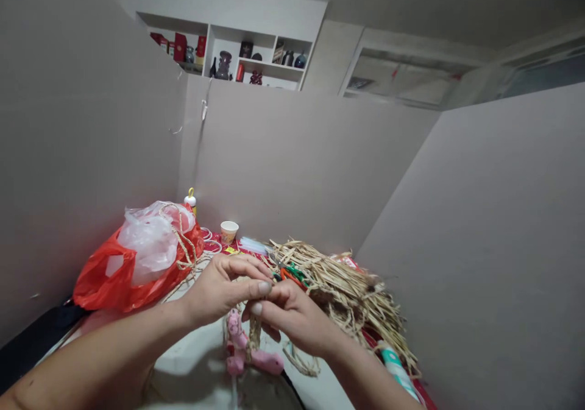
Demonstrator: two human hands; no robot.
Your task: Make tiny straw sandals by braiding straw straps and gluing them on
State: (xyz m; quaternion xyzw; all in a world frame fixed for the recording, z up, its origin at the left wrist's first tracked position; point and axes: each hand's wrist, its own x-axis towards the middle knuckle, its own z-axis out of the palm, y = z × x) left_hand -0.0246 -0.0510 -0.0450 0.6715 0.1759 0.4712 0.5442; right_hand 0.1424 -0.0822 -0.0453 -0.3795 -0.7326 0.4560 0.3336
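Note:
My left hand [228,288] is pinched, thumb against fingers, with its fingertips meeting those of my right hand; what lies between them is too small to make out. My right hand [295,317] is closed around the upper part of a tan straw piece [255,335], which hangs down below the fingers. Directly under both hands sits a lumpy pink object [267,362] with several rounded arms, and the straw piece runs down to it. Its material is unclear. Just beyond my right hand are scissors with orange handles [292,276], partly covered by straw.
A large heap of dry straw [347,282] spreads to the right, beside a teal-and-white roll [397,367]. At the left stands a red plastic bag [105,282] with clear plastic on top. A paper cup [229,232] and a yellow-looped bottle [191,201] stand behind. Grey partitions [283,166] enclose the table.

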